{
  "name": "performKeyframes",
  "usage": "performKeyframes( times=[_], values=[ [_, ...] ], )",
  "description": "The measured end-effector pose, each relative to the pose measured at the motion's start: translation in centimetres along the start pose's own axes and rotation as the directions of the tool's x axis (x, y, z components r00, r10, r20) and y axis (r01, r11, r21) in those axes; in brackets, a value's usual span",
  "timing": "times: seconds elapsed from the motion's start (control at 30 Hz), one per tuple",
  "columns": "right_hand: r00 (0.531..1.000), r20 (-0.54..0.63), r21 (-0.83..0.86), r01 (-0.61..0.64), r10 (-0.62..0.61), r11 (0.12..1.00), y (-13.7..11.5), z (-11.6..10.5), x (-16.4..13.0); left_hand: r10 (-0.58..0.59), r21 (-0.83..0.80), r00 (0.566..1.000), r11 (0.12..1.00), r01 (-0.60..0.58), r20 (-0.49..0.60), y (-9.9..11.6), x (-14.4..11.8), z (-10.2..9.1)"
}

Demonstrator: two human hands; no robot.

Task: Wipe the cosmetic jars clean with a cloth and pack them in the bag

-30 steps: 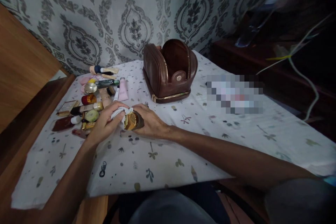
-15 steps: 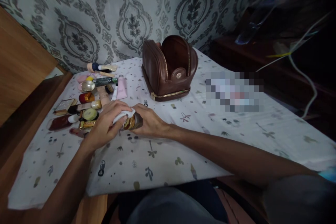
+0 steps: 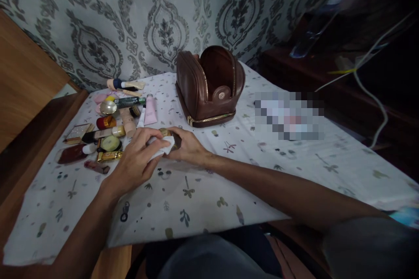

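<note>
- Head view: the right hand (image 3: pixel 185 146) is closed around a small gold-capped jar (image 3: pixel 167 134), held just above the desk (image 3: pixel 203 192) in front of the brown leather toiletry bag (image 3: pixel 209 85).
- The left hand (image 3: pixel 137 161) pinches a white tissue (image 3: pixel 162 144) against the jar.
- Risk, as I judge it: pressing hard could twist the jar loose, so it rolls into the cosmetics (image 3: pixel 108 133) crowded just left.
- The loose tablecloth (image 3: pixel 294 170) could bunch under the wrists.
</note>
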State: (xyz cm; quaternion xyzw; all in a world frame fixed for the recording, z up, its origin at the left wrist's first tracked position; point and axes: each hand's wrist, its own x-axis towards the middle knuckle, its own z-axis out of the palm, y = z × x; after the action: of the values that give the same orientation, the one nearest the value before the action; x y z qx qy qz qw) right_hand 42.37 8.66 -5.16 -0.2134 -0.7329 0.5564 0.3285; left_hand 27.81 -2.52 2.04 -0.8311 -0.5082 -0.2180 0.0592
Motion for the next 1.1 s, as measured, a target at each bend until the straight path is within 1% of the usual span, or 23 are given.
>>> performKeyframes(
  times=[0.13, 0.27, 0.37, 0.47, 0.67, 0.83, 1.0, 1.1],
  values=[
    [0.998, 0.014, 0.210, -0.055, 0.054, 0.976, 0.5, -0.1, 0.4, -0.009, -0.013, 1.000, 1.000, 0.009, -0.024, -0.5, -0.2, 0.0],
    [0.994, 0.033, 0.394, -0.110, 0.105, 0.913, 0.5, -0.1, 0.6, -0.041, -0.085, 0.998, 0.996, 0.037, -0.050, -1.0, -0.4, -0.2],
    [0.989, 0.047, 0.493, -0.147, 0.142, 0.858, 0.2, -0.2, 0.5, -0.090, -0.147, 0.995, 0.986, 0.082, -0.052, -1.5, -0.5, -0.2],
    [0.989, 0.061, 0.550, -0.144, 0.132, 0.822, 0.1, -0.3, 0.4, -0.136, -0.224, 0.989, 0.967, 0.120, -0.057, -2.0, -0.5, -0.2],
    [0.989, 0.086, 0.576, -0.145, 0.116, 0.804, 0.4, -0.3, 0.4, -0.231, -0.344, 0.965, 0.922, 0.177, -0.123, -3.1, -0.7, 0.3],
    [0.988, 0.132, 0.523, -0.143, 0.086, 0.840, 0.0, -0.4, 0.3, -0.356, -0.359, 0.922, 0.889, 0.284, -0.152, -3.7, -0.8, 0.7],
    [0.987, 0.156, 0.429, -0.100, 0.035, 0.898, 0.2, -0.1, 0.0, -0.456, -0.410, 0.881, 0.833, 0.372, -0.125, -4.0, -0.8, 1.0],
    [0.984, 0.175, 0.353, -0.053, -0.011, 0.934, 0.4, 0.1, -0.2, -0.476, -0.421, 0.875, 0.813, 0.403, -0.083, -3.7, -0.8, 1.1]
  ],
)
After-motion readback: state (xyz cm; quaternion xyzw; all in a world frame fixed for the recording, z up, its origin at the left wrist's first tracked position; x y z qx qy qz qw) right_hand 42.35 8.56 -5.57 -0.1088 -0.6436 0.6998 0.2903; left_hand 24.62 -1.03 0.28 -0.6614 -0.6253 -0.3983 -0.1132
